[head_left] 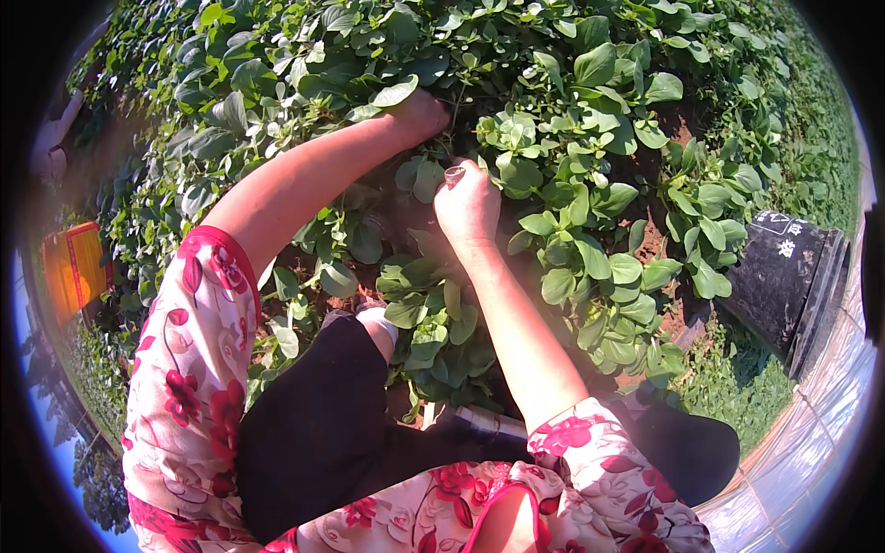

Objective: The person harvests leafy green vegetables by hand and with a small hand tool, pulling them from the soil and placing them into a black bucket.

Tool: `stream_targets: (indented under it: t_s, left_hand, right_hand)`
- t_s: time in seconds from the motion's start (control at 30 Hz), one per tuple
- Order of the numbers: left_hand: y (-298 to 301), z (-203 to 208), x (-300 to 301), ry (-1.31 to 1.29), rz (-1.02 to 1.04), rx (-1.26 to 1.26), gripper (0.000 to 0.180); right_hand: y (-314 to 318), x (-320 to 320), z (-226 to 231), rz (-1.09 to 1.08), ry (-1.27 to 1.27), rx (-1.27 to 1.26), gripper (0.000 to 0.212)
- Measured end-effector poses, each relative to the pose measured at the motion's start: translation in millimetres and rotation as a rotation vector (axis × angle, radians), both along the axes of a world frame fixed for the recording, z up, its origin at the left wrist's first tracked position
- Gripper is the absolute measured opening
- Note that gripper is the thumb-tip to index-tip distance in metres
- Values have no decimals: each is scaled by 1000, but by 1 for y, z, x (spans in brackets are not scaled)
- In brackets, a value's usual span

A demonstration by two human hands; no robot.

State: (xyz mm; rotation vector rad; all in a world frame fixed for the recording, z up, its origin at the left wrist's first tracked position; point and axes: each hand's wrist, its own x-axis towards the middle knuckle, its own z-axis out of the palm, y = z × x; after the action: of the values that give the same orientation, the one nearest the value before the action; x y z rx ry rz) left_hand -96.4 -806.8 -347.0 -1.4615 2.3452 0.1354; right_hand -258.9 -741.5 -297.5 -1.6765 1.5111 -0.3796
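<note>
My left hand (419, 117) reaches in among broad green leaves beyond the right one. A leaf (395, 93) overlaps its wrist, and the foliage hides its fingers. Thin stems (453, 118) stand just to its right. Closer to me, my right hand (468, 207) is a closed fist around a slim thing with a round, hollow-looking end (454, 174) poking out on top. The rest of that thing is out of sight, so its kind is unclear. Leafy green plants (576, 198) surround both hands, mixed with smaller-leaved growth.
At the right a black bucket (779, 272) leans over among the plants. An orange-yellow container (76, 269) stands at the far left. Brown soil (678, 127) shows between the rows. Pale plastic sheeting (793, 479) runs along the lower right. My bent knees (318, 405) are below the leaves.
</note>
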Motion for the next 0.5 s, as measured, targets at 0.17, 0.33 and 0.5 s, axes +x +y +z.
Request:
stream_targets:
  t_s: [0.17,0.33,0.5]
  left_hand:
    - [2,24,7,137,198,137,15]
    - [34,48,28,699,437,-257,35]
    - [43,-9,81,1263,1024,-114,54]
  right_hand:
    - [-18,3,12,139,81,3,13]
    - [-20,-32,51,128,150,-83,19]
    - [-26,-54,55,-73,107,49,19]
